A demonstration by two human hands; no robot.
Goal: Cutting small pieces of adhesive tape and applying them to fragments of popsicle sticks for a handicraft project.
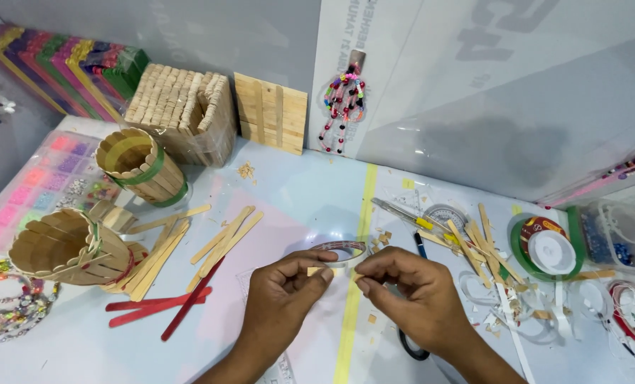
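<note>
A: How far along are we, judging from the table?

B: Partway, we'd say. Two cups built of craft sticks are done: one upright cup (141, 165) with green bands, and a second cup (65, 249) lying on its side near the left edge. A square stick box (182, 110) and a flat stick panel (271, 112) stand at the back wall.

A: And what is left?

B: Plenty of raw stock. Plain loose sticks (221, 245) lie in a fan left of our hands, with a few red sticks (164, 307) just below them. More sticks and cut scraps (484, 249) are scattered to the right, near a green-rimmed spool (548, 249).

A: What are we holding?

B: Our left hand (285, 295) and right hand (406, 291) meet over the yellow tape line (356, 284). Both are pinched narrow, thumb against fingers, on a short stick piece (319, 271) between them. A roll of clear tape (340, 251) sits just behind the fingertips, touching or almost touching them.

A: How does the piece look?

B: Pale bare wood, small, mostly hidden by our fingers. We cannot tell whether its ends are trimmed or whether tape is on it.
</note>
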